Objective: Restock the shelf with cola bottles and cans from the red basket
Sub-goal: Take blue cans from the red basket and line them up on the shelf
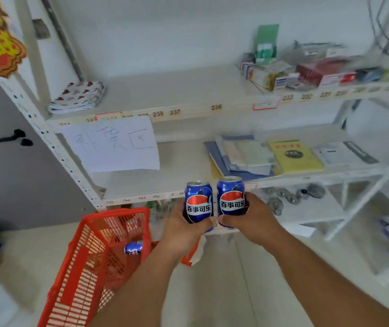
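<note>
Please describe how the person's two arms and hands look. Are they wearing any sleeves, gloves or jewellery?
Both forearms are bare up to the frame edge: no sleeves show. The left hand and the right hand wear no gloves, and no rings, watch or bracelet are visible.

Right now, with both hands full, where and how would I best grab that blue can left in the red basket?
The can in the basket appears to lie on its side near the bottom, label up. Once a hand is free, reach straight down through the open top of the red basket, whose mesh walls block the sides, and wrap the fingers around the can's round middle, across its length.
</note>
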Demonstrator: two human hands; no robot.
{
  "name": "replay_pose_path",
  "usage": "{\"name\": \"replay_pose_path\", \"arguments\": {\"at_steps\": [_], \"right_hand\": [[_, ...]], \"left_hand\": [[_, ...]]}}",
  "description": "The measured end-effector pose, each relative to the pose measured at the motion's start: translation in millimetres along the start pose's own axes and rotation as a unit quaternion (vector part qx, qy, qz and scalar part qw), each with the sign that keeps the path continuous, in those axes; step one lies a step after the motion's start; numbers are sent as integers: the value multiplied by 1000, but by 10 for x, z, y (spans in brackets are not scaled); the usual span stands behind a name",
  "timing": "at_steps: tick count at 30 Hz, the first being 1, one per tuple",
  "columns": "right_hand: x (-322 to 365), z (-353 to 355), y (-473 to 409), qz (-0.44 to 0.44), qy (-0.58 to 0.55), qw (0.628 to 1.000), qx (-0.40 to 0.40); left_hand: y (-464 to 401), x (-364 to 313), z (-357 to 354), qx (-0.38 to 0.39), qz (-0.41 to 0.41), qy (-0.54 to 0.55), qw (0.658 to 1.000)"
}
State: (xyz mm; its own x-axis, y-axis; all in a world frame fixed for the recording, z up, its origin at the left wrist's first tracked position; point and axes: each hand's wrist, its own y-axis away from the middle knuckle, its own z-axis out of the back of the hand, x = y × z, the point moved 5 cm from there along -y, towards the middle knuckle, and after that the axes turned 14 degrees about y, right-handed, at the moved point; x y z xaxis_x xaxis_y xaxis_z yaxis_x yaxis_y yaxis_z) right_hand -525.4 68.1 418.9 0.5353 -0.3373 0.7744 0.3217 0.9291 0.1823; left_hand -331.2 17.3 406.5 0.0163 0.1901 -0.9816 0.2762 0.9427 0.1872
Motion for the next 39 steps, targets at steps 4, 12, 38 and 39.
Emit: {"name": "replay_pose_path", "arguments": {"at_steps": [4,12,38,39], "right_hand": [[-436,507,388,-30,-19,997,-63],[-1063,1299,1294,-125,-69,964,-225],[-2415,2473,4767,-305,-105,786,-526],[-2490,2536,4956,-309,-104,781,-532]], "left_hand": [[142,-24,-656,63,7,-4,998],[375,-265,-1762,213,-31,-44,976],[2938,26,-4546,570,-42,-61,818],[3128,57,-4672,577,-40,-62,813]]}}
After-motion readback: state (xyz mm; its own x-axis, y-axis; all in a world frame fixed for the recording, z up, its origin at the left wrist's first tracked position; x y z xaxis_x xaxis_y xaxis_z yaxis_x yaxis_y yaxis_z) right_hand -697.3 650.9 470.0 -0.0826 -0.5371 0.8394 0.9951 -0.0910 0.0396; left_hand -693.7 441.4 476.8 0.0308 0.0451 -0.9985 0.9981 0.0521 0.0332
